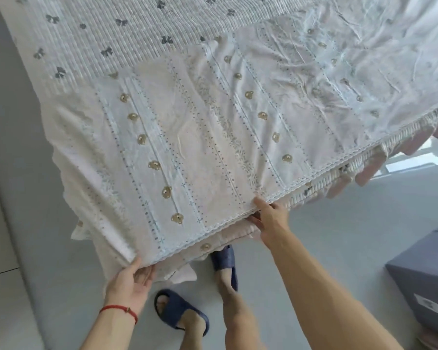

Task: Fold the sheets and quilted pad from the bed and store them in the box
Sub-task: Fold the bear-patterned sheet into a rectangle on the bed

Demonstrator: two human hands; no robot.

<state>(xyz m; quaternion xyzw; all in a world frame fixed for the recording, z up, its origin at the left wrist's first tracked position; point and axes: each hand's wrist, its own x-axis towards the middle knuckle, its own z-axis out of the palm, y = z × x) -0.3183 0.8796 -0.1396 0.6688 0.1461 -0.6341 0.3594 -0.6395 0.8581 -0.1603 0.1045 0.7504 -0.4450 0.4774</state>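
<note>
A white sheet with pale blue stripes and small bear prints (187, 137) lies spread over the near part of the bed. Beneath it, further back, a ribbed quilted pad with dark bow prints (106, 41) shows. My left hand (133, 279), with a red string on its wrist, grips the sheet's near left corner at the bed's edge. My right hand (268, 215) pinches the sheet's lace-trimmed hem further right along the same edge. A grey-blue box (425, 279) stands on the floor at the right.
A pink ruffled bed skirt (369, 170) hangs below the bed's right edge. My feet in dark blue slippers (180, 311) stand on the pale grey floor close to the bed. A grey wall or panel runs along the left.
</note>
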